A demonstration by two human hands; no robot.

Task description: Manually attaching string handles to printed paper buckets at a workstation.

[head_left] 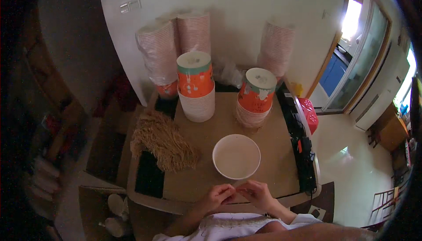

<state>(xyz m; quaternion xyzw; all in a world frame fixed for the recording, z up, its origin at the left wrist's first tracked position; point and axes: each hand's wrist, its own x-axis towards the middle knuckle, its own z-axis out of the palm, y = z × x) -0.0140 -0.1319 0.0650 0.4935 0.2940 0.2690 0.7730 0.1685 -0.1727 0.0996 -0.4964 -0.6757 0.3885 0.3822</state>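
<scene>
Before you on the tabletop [272, 153], two orange-and-teal printed paper tubs [195, 74] [257, 90] cap white stacks, beyond an open white bowl [236, 156].

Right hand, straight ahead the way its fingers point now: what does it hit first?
The right hand points inward toward the left hand, fingertips nearly meeting, so it would most likely meet that hand first. The empty white bowl sits just beyond both hands on the cardboard surface; depth is hard to judge.
</scene>
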